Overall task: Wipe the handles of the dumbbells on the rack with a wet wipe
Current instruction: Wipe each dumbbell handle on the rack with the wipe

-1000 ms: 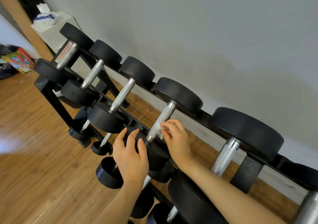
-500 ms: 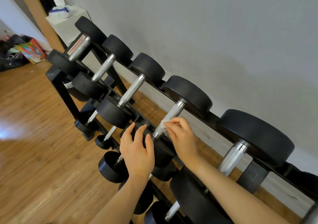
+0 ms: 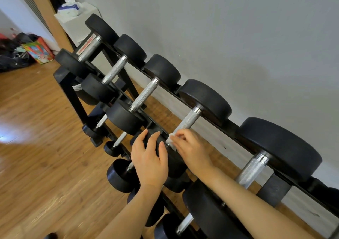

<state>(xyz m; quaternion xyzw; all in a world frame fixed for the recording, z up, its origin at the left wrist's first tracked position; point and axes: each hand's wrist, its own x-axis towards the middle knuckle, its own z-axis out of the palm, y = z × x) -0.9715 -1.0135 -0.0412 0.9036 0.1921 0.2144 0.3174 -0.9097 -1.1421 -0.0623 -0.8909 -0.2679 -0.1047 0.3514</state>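
Note:
Several black dumbbells with knurled silver handles lie across the top tier of a black rack [image 3: 72, 93]. My right hand [image 3: 190, 147] pinches a white wet wipe [image 3: 171, 141] around the lower end of the fourth dumbbell's handle [image 3: 187, 122]. My left hand [image 3: 149, 158] rests with spread fingers on that dumbbell's near black head [image 3: 173, 159]. Bare handles sit to either side: one to the left [image 3: 145, 96] and one to the right [image 3: 252, 169].
Smaller dumbbells [image 3: 119, 174] fill the lower tiers. A pack of wipes [image 3: 70, 7] sits on a white box [image 3: 77, 24] beyond the rack's far end. Bags [image 3: 36, 49] lie on the wooden floor at left. A grey wall runs behind the rack.
My right hand with the wipe has slid down the handle toward the near head. My left hand stays on that head. The view has shifted slightly to the left.

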